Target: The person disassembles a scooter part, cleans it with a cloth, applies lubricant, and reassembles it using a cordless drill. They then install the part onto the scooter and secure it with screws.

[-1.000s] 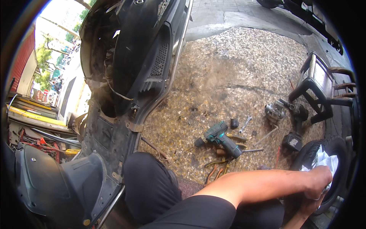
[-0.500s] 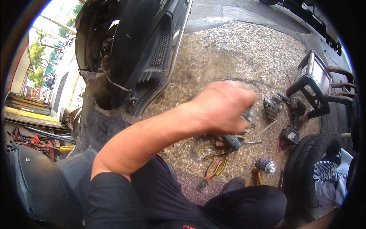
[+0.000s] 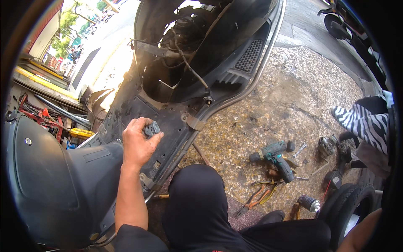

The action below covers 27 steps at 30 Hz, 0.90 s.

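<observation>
My left hand [image 3: 137, 145] is raised over the black floorboard [image 3: 138, 110] of a stripped scooter. Its thumb and fingers are closed on a small grey part [image 3: 152, 128], rounded and blocky, its exact kind not clear. Ahead of this hand, a cable with a small metal fitting [image 3: 208, 99] hangs from the open front body [image 3: 201, 71]. Only my right forearm [image 3: 362, 230] shows at the lower right; the hand lies outside the picture. Above that forearm, a zebra-striped cloth [image 3: 364, 124] hangs at the right edge.
On the pebbled ground lie a green cordless drill [image 3: 275, 156], pliers [image 3: 257, 199], a wrench [image 3: 299, 150] and a spray can [image 3: 309, 203]. A metal carburetor-like part [image 3: 325, 148] lies farther right, near a tyre [image 3: 357, 200]. The scooter seat [image 3: 44, 168] is at my left.
My left hand has swung from over the ground on the right to above the scooter floorboard, carrying the small part. The view has shifted, and the striped cloth now appears higher at the right.
</observation>
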Available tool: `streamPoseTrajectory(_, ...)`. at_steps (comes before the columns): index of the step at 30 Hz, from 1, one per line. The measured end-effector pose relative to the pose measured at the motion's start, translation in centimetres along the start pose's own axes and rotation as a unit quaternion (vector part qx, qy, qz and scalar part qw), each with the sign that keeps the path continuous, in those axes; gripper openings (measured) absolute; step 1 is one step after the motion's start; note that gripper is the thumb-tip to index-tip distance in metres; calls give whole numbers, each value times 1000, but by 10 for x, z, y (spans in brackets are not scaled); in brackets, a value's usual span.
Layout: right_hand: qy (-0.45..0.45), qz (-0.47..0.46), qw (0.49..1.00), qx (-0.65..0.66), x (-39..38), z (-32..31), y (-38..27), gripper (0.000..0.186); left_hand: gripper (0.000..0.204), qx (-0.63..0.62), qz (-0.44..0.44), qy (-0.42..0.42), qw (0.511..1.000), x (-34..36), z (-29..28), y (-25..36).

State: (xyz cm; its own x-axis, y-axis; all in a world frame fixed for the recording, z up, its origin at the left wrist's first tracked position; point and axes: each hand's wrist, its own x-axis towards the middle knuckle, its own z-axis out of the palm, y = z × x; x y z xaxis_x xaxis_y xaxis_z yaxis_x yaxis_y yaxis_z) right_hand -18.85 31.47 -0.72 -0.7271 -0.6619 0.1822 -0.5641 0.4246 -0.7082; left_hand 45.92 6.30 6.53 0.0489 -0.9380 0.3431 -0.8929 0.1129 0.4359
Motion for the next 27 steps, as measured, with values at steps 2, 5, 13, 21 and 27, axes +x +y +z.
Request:
streamPoseTrajectory(2, 1, 1, 1000, -8, -1, 3, -5, 40, 33, -61, -26, 26, 997, 0, -1, 9)
streamPoseTrajectory(5, -8, -13, 1000, -15, -2, 6, -16, 39, 33, 57, 64, -159, 984, 12, 13, 33)
streamPoseTrajectory(13, -46, -74, 996, 26, 13, 39, -74, 37, 27, -109, 5, -139, 984, 27, 1, 30)
streamPoseTrajectory(21, -132, -177, 959, 180, 54, 117, -181, 36, 28, -142, -142, 22, 979, 0, -20, -41)
streamPoseTrajectory(27, -212, -229, 896, 315, 74, 171, -271, 35, 33, -29, -168, 13, 985, -45, 7, -79)
